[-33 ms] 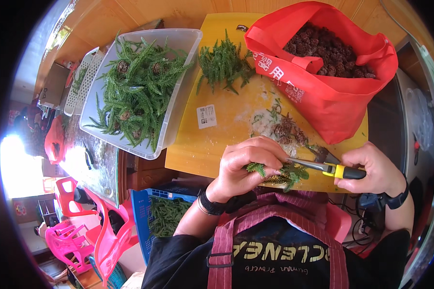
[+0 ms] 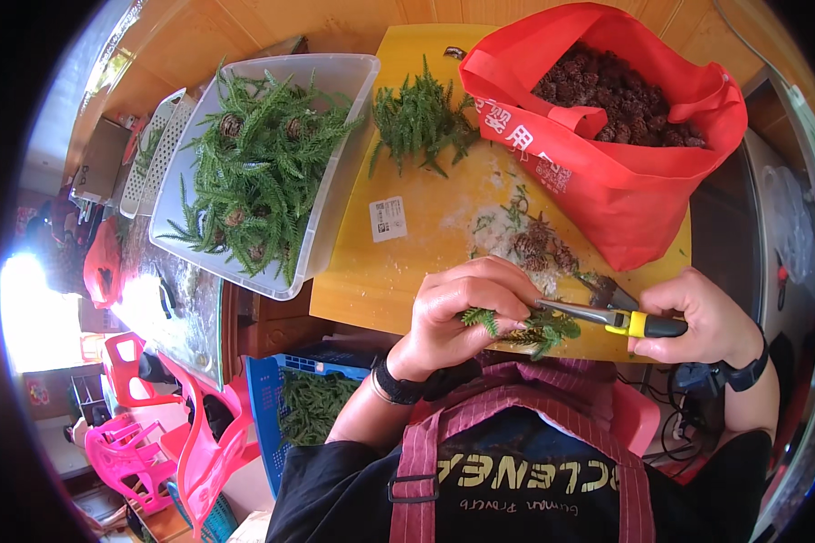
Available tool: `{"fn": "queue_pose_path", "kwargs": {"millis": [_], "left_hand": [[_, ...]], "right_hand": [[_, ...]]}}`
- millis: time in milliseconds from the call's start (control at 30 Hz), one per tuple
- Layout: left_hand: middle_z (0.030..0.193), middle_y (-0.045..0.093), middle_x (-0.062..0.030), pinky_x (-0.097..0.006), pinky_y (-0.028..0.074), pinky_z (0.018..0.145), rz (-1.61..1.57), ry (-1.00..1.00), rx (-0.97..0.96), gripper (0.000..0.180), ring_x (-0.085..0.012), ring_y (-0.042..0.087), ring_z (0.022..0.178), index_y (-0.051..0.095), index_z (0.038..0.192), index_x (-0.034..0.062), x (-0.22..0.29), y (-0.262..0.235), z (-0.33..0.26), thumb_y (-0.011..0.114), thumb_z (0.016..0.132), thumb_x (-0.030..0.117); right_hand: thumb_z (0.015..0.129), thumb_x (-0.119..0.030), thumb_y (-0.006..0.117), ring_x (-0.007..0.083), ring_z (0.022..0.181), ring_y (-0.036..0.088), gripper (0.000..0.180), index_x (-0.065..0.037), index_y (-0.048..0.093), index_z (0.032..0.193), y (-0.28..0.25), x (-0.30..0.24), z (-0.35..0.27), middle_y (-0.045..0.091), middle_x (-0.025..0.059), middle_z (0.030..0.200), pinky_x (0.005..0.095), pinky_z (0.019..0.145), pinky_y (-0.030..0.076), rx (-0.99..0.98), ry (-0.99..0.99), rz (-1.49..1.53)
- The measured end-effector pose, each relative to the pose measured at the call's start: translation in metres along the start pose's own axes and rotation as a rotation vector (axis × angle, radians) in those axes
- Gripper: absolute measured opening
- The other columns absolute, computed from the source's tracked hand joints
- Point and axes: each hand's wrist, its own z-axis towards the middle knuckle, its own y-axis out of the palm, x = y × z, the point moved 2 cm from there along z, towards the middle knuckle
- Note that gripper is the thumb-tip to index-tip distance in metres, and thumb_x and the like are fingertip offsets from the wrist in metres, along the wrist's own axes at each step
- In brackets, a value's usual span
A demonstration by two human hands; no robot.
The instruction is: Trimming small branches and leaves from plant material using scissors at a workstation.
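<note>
Bench (image 2: 244,54) of warm wood carries everything, and on it your yellow board (image 2: 426,262) takes up the middle. Largest on that board is the red bag (image 2: 625,195), slumped open at the far right and full of brown cones. To the left stands the clear tub (image 2: 335,195) heaped with green sprigs and a few cones, and between tub and bag lies a loose pile of cuttings (image 2: 421,118). Smaller again is the scatter of trimmed cones (image 2: 539,244) and crumbs just beyond your knuckles. Your left hand (image 2: 457,317) is curled nearly closed, fingers and thumb pinching a green sprig (image 2: 516,328) at the near edge of the board, just above your apron. The sprig lies roughly level, its long axis running left to right, one leafy end poking out leftward under your fingers and the bushier end pointing right toward the tool. Your right hand (image 2: 706,321) is wrapped tight round the yellow-and-black handles of the pliers (image 2: 607,317), whose slim nose points left and meets the sprig close to your left fingertips. You look to be in the trimming step, nipping at the sprig; whether the nose has bitten through cannot be made out. The next move would call for a steady left pinch and a firm squeeze, keeping the nose clear of your fingertips.
</note>
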Motion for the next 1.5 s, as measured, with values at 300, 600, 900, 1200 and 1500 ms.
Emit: {"fn": "queue_pose_path", "kwargs": {"millis": [300,600,900,1200,1500], "left_hand": [[0.088,0.063,-0.0174,-0.038,0.051,0.068,0.012,0.013,-0.002,0.008,-0.0292,0.062,0.079,0.058,0.082,0.0047,0.007,-0.002,0.000,0.065,0.081,0.009],[0.084,0.064,-0.0155,-0.039,0.051,0.067,-0.206,0.048,-0.009,0.009,-0.0304,0.061,0.078,0.059,0.079,0.0037,0.006,0.001,0.004,0.064,0.083,0.009],[0.081,0.063,-0.0134,-0.037,0.050,0.065,-0.495,-0.108,0.141,0.017,-0.0268,0.058,0.073,0.054,0.075,0.0069,0.013,0.003,0.003,0.069,0.080,0.013],[0.084,0.065,-0.0174,-0.035,0.049,0.071,0.061,-0.065,0.164,0.016,-0.0250,0.062,0.078,0.056,0.081,0.0021,0.014,-0.004,0.002,0.070,0.073,0.000],[0.083,0.064,-0.0158,-0.035,0.049,0.072,0.194,-0.089,0.149,0.018,-0.0256,0.062,0.079,0.057,0.082,0.0009,0.020,0.002,0.005,0.069,0.071,-0.005]], "right_hand": [[0.082,-0.014,0.060,0.0047,0.055,0.050,0.017,0.001,0.061,0.090,0.008,0.007,0.007,0.060,-0.0004,0.070,0.0204,0.052,0.039,-0.486,0.308,0.560],[0.083,-0.023,0.054,0.0432,0.074,0.062,0.042,0.017,0.052,0.094,0.035,0.042,-0.002,0.051,0.0110,0.052,0.0450,0.067,0.048,-0.814,0.358,1.384],[0.086,-0.034,0.051,0.0403,0.107,0.054,0.047,0.011,0.063,0.084,0.053,0.025,-0.006,0.066,0.0175,0.082,0.0441,0.092,0.041,-1.079,0.153,1.507],[0.063,-0.013,0.066,0.0361,0.087,0.059,0.020,0.000,0.062,0.077,0.017,-0.005,0.004,0.059,0.0131,0.073,0.0383,0.073,0.047,0.318,-0.408,-0.364],[0.066,-0.013,0.072,0.0300,0.092,0.058,0.018,-0.002,0.060,0.075,0.023,-0.009,0.004,0.060,0.0102,0.074,0.0367,0.075,0.047,0.477,-0.426,-0.601]]}}
